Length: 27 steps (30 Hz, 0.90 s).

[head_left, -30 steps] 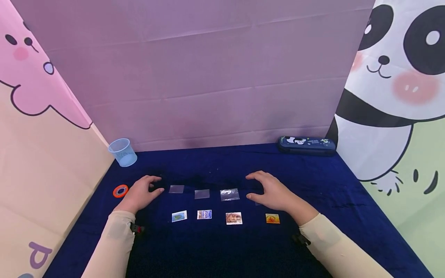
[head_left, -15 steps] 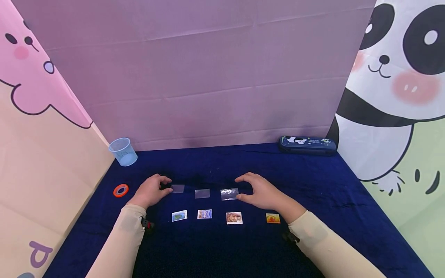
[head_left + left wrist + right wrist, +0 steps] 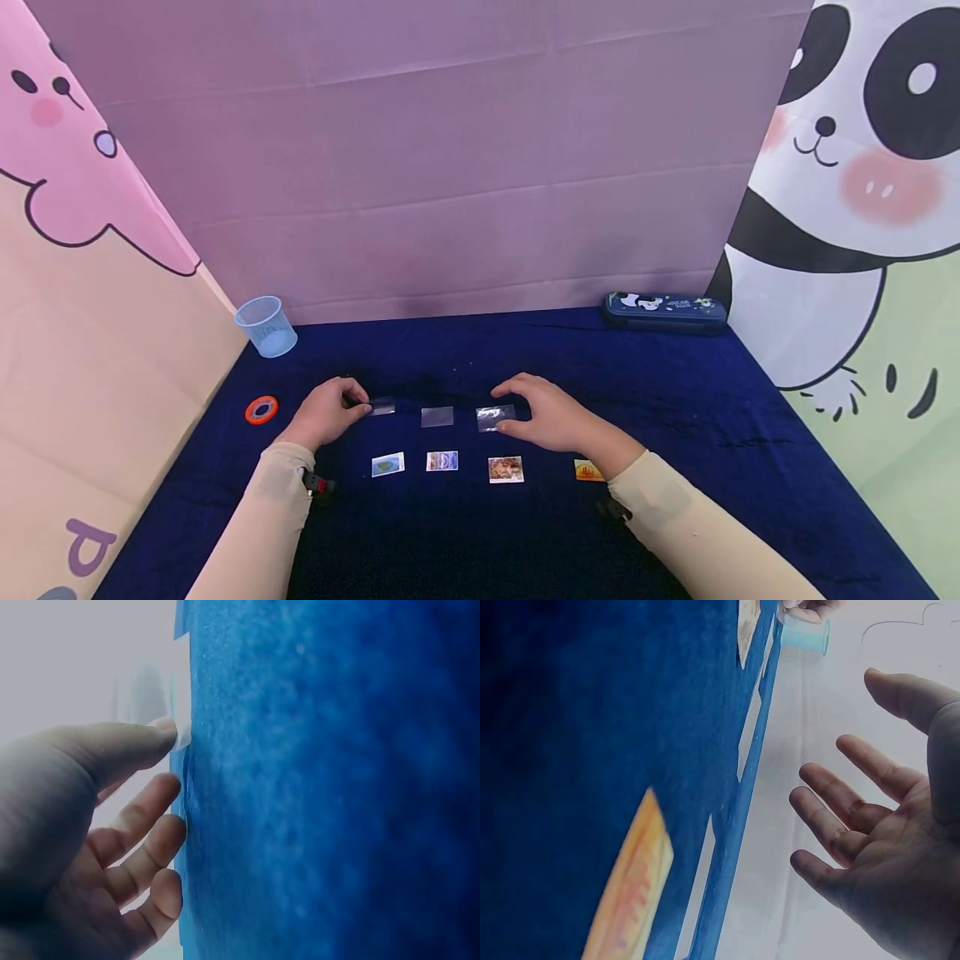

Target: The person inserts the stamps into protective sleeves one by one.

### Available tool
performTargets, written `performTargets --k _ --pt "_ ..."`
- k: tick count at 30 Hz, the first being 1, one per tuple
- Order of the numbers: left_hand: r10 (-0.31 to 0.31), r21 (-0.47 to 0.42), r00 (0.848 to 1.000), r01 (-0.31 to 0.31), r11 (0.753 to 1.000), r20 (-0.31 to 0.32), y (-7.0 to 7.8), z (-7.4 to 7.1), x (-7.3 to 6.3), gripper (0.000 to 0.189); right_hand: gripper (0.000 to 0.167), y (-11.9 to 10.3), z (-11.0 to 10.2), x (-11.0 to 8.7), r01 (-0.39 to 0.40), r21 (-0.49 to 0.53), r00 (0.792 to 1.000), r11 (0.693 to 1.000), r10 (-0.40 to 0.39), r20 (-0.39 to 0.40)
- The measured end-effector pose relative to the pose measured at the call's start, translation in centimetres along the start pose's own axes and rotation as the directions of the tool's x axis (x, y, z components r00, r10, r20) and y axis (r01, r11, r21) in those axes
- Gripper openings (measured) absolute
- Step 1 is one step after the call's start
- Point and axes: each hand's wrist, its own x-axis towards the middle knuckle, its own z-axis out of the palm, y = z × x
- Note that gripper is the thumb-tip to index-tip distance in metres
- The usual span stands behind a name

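My left hand (image 3: 327,412) has its thumb and index finger at the left edge of a small clear plastic sleeve (image 3: 385,406) and pinches it; in the left wrist view the thumb tip lies against the pale sleeve (image 3: 182,682). My right hand (image 3: 547,414) hovers with fingers spread and holds nothing, its thumb overlapping a shiny sleeve (image 3: 491,417) in the head view. Between the hands lies another sleeve (image 3: 437,417). In a nearer row are stamp-like pictures: a green-blue one (image 3: 387,465), a blue-purple one (image 3: 442,461), a brown one (image 3: 506,470) and a yellow one (image 3: 588,471), partly covered by the right arm.
An orange tape roll (image 3: 261,410) lies left of the left hand. A light blue cup (image 3: 267,327) stands at the back left, and a dark blue pencil case (image 3: 663,313) at the back right. Printed cloth walls border the dark blue tabletop (image 3: 465,533).
My left hand has moved right to the leftmost sleeve and taken its edge, which now looks tilted. My right hand has drifted left, from the far-right sleeve to over the shiny one.
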Motion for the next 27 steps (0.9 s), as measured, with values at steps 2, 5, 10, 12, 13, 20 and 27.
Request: performTargets --k 2,5,10,12,13,20,27 --pt "-0.014 -0.029 1.0 0.014 0.999 0.005 -0.4 -0.1 -0.2 0.006 0.052 -0.3 0.1 0.2 0.003 -0.001 1.0 1.0 -0.003 0.003" --pt "-0.026 -0.056 1.0 0.026 0.998 0.01 -1.0 -0.4 -0.7 0.005 0.05 -0.6 0.3 0.7 0.012 0.003 1.0 1.0 -0.012 0.012" --pt "0.003 -0.096 1.0 -0.005 0.995 -0.019 -1.8 -1.1 -1.7 0.005 0.048 -0.9 0.9 1.5 0.04 0.025 0.998 0.999 -0.041 0.038" --pt "0.018 -0.12 0.999 -0.022 0.993 -0.033 -2.1 -1.5 -2.2 0.006 0.048 -1.1 1.1 1.8 0.048 0.032 0.997 0.998 -0.049 0.051" --pt "0.026 -0.132 0.999 -0.031 0.991 -0.038 -2.2 -1.6 -2.4 0.006 0.047 -1.2 1.2 1.9 0.051 0.038 0.997 0.998 -0.053 0.055" --pt "0.013 -0.186 0.995 -0.03 0.982 -0.094 -2.8 -2.3 -4.3 0.006 0.047 -1.9 1.9 2.8 0.057 0.03 0.995 0.998 -0.059 0.079" --pt "0.001 -0.24 0.992 -0.032 0.97 -0.126 -3.3 -2.8 -6.4 0.007 0.036 -3.2 2.7 3.8 0.033 0.081 0.998 0.996 -0.036 0.044"
